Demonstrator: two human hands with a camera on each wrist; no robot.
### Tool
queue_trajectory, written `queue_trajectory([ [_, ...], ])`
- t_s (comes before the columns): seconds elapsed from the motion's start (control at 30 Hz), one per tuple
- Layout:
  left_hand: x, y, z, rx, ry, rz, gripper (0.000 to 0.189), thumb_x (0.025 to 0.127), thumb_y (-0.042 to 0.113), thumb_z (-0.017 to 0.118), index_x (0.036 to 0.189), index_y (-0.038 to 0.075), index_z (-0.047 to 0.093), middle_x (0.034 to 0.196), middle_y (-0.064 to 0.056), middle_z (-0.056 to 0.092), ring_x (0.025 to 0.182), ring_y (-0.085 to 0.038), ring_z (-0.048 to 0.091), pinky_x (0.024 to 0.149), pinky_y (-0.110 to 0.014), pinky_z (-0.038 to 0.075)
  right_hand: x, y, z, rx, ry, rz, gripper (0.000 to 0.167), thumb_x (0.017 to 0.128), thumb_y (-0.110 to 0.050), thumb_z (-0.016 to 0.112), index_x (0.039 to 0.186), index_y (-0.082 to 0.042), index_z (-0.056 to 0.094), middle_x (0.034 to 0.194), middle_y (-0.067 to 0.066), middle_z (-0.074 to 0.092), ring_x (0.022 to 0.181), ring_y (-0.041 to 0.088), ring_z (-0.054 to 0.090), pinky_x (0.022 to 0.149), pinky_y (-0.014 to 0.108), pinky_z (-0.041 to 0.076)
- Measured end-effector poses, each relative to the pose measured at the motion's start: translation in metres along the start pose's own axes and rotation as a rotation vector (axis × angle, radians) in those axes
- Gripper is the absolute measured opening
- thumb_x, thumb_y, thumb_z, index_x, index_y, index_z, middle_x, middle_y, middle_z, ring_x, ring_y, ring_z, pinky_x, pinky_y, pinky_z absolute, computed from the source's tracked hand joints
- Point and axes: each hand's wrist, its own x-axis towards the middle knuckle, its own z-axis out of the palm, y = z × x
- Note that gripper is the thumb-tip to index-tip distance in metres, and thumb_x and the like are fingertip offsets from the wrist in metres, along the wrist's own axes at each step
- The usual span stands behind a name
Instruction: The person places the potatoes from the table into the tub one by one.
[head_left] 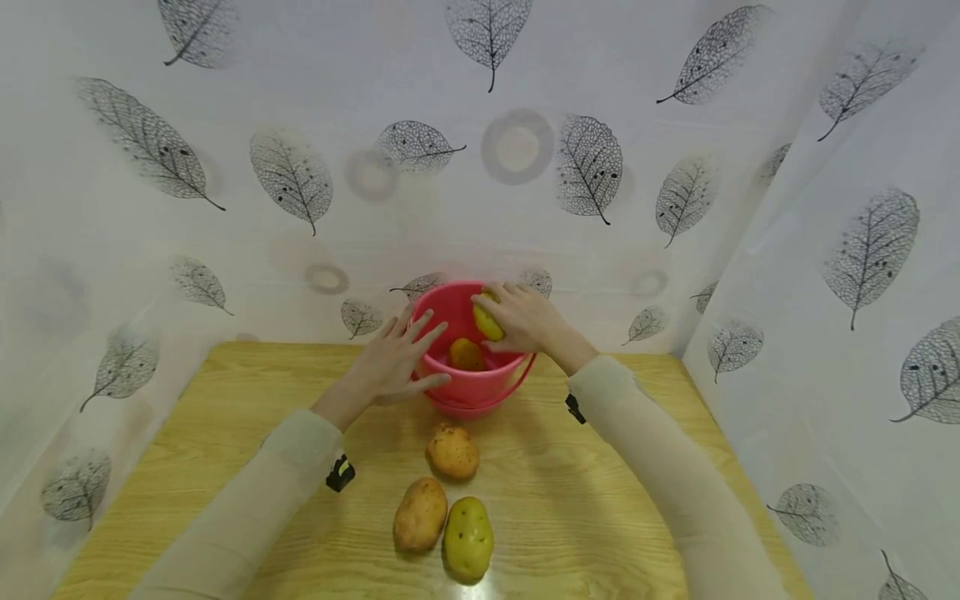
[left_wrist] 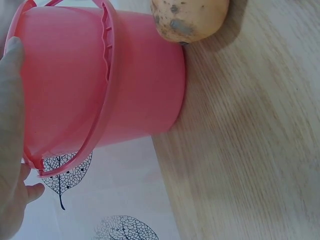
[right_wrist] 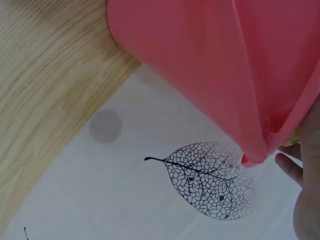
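Note:
A pink bucket [head_left: 468, 387] stands at the back of the table, its handle hanging down at the front. My right hand [head_left: 525, 317] grips a yellow-green potato [head_left: 487, 318] just inside the bucket's right rim. Another potato [head_left: 467, 355] lies at the bottom of the bucket. Against the left rim rests my left hand [head_left: 393, 358], fingers spread and holding nothing. In the left wrist view, its thumb side touches the bucket [left_wrist: 145, 75]. On the table before the bucket lie a brown potato [head_left: 452, 452], a second brown potato [head_left: 420, 515] and a greenish potato [head_left: 468, 539].
The wooden table [head_left: 585, 500] carries the bucket and loose potatoes. A white sheet [head_left: 375, 267] printed with dark leaves hangs behind the table and along both sides, close behind the bucket.

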Motion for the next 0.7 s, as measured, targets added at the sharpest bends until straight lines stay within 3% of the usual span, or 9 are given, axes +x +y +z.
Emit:
queue_trajectory([
  [0.23, 0.003, 0.000, 0.000, -0.008, -0.002, -0.001, 0.092, 0.099, 0.071, 0.050, 0.169, 0.015, 0.026, 0.176, -0.019, 0.022, 0.166, -0.046, 0.007, 0.133, -0.065, 0.020, 0.007, 0.003, 0.005, -0.021, -0.101, 0.026, 0.083, 0.092, -0.060, 0.072, 0.156, -0.012, 0.048, 0.151, 0.017, 0.053, 0.128, 0.035, 0.062, 0.113, 0.049, 0.054],
  [0.7, 0.001, 0.000, 0.000, 0.000, 0.008, 0.003, 0.091, 0.100, 0.070, 0.050, 0.169, 0.016, 0.026, 0.176, -0.019, 0.024, 0.166, -0.046, 0.009, 0.132, -0.064, 0.023, 0.016, 0.001, 0.013, -0.040, -0.184, 0.064, 0.084, 0.092, -0.063, 0.069, 0.157, -0.015, 0.047, 0.152, 0.016, 0.053, 0.131, 0.035, 0.061, 0.113, 0.050, 0.053],
])
